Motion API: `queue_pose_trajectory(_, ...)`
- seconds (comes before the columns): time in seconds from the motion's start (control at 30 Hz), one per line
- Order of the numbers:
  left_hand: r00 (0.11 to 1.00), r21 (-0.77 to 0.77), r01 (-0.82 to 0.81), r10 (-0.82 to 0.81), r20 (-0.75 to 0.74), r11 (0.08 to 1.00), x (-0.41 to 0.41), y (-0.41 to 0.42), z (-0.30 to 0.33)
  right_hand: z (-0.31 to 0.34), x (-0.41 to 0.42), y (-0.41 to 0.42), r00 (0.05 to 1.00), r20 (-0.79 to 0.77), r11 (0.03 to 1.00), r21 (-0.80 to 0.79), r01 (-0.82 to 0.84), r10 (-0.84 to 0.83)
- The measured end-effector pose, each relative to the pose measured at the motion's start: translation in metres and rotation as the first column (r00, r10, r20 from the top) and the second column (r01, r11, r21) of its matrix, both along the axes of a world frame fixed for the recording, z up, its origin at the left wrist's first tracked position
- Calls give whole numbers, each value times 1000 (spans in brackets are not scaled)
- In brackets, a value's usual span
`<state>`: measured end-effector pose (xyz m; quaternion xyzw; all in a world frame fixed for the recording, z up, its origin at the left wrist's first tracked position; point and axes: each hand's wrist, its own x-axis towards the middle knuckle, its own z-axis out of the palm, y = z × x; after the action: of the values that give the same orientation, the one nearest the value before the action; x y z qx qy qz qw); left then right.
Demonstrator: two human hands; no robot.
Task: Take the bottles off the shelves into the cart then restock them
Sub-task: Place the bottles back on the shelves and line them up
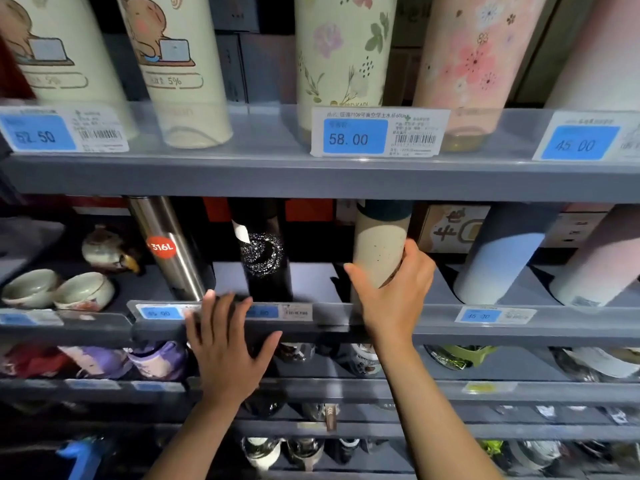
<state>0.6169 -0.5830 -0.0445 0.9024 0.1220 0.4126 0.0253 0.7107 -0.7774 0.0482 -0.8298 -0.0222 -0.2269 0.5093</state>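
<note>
My right hand (394,289) grips a speckled cream bottle with a dark teal cap (379,244) standing on the middle shelf (450,327). My left hand (225,344) is spread flat with straight fingers, touching that shelf's front rail just below a black glitter bottle (265,258). To the left of that one stands a steel bottle with a red 316L sticker (169,247). A blue-to-white bottle (498,254) and a pink one (599,261) stand to the right. No cart is in view.
The upper shelf (242,174) carries cream cartoon bottles (180,64) and floral bottles (343,64) behind price tags. A teapot and small cups (59,289) sit at the middle shelf's left end. Lower shelves (346,389) hold more bottles in shadow.
</note>
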Motion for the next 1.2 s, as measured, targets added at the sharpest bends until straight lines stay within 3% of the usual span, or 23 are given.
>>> queue_pose_trajectory(0.53,997,43,-71,71,6,997,11,2,-11,-12,-1,-29,977,-75,974,-90,-207,201)
queue_pose_trajectory(0.9,998,50,-68,67,14,996,10,2,-11,-9,-3,-18,998,-29,987,-145,-65,61)
queue_pose_trajectory(1.2,999,90,-53,52,16,994,10,8,-13,-9,-1,-24,985,-85,976,-147,-158,147)
